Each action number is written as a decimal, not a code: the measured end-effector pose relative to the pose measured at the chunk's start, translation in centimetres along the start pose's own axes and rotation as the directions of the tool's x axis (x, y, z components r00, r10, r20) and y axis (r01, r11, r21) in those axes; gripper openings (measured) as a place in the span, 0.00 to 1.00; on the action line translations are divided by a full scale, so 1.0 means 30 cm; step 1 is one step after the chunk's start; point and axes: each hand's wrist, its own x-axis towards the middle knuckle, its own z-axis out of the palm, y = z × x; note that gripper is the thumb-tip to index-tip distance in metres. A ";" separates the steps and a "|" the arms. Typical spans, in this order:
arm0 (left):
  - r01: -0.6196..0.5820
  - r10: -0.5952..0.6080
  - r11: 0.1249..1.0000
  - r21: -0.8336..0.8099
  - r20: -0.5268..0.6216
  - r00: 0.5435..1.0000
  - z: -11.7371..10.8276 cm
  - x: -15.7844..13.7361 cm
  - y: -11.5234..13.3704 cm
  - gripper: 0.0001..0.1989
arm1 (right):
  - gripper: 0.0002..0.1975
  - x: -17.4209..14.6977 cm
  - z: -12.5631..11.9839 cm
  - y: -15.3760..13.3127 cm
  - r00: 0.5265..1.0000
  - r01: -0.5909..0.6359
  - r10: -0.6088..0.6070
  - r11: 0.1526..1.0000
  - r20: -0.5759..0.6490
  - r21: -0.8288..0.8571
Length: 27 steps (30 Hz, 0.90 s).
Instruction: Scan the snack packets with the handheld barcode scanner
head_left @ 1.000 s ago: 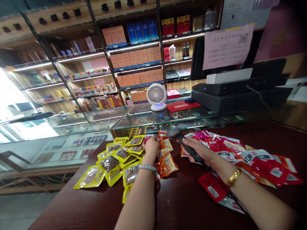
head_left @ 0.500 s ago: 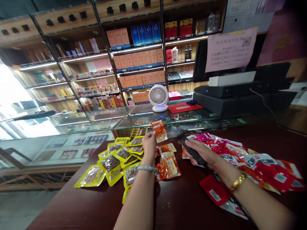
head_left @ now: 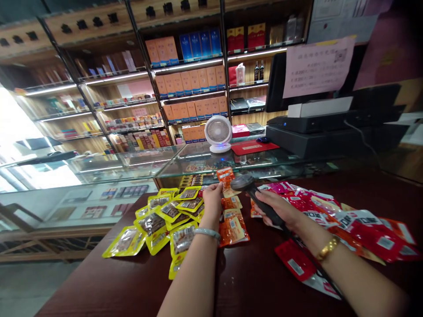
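Observation:
Pinched in my left hand (head_left: pixel 212 200) is an orange snack packet (head_left: pixel 226 178), held upright at the far side of the dark red table (head_left: pixel 244 273). My right hand (head_left: pixel 277 207) grips a black barcode scanner (head_left: pixel 264 203) by its handle. The scanner's head lies close beside the packet's right edge; whether they touch I cannot tell. Below the held packet, several more orange packets (head_left: pixel 232 231) lie on the table. Yellow-edged snack packets (head_left: pixel 153 223) are heaped to the left of my left hand. Red and pink packets (head_left: pixel 373 233) spread out beyond and beneath my right forearm.
Behind the table stands a glass display counter (head_left: pixel 185 164) bearing a white fan (head_left: pixel 218 131) and a red mat (head_left: pixel 254 147). A black monitor with a pink paper (head_left: pixel 319 68) and a black cash drawer (head_left: pixel 297 141) are at right. Shelves of boxes (head_left: pixel 194 83) line the wall.
My left hand has moved slightly right with the orange packet, bringing it nearer the scanner's head. My right hand and the scanner have stayed almost in place.

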 end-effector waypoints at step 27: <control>0.022 -0.039 0.508 0.861 -0.003 0.999 -0.048 0.036 0.020 0.20 | 0.20 0.001 -0.008 -0.017 0.999 -0.010 0.008 0.999 -0.053 -0.043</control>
